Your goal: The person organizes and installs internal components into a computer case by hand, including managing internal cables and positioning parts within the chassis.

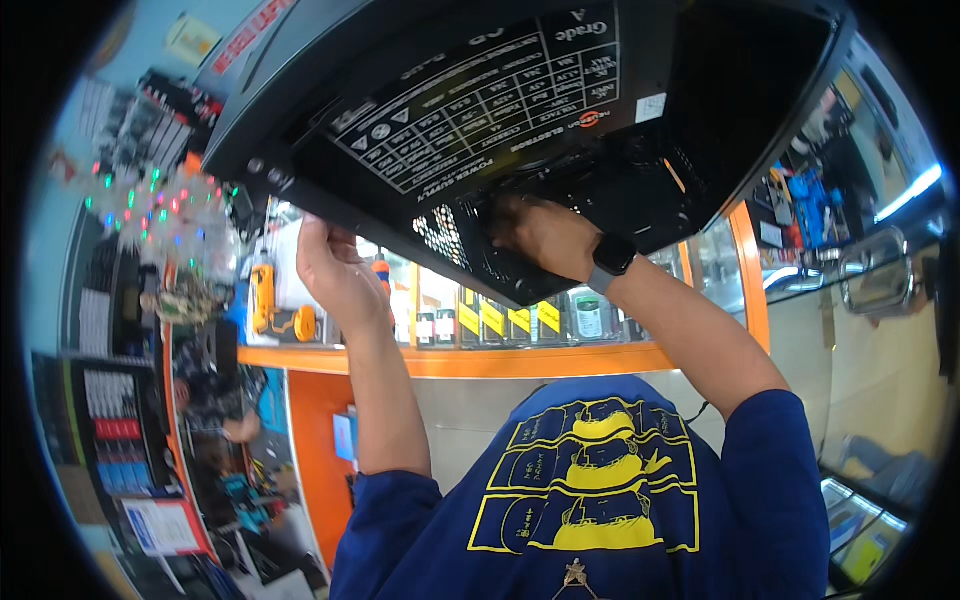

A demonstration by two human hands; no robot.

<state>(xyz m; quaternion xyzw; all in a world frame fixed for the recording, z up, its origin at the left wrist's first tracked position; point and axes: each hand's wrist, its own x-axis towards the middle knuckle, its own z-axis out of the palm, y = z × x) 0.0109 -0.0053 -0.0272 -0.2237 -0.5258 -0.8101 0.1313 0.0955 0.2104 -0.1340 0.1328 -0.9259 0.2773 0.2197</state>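
Above both hands, a black computer case hangs tilted, its open side showing a power supply unit with a white-printed label. At the case's lower edge the left hand is clenched on the rim, taking much of the weight. Reaching into the opening beside the perforated grille, the right hand, with a dark smartwatch on its wrist, has its fingers curled inside; what they grip is hidden. Below the forearms runs an orange-trimmed glass display counter. With one hand carrying the tilted case, a slipping grip could likely drop it onto the glass or pinch the fingers inside.
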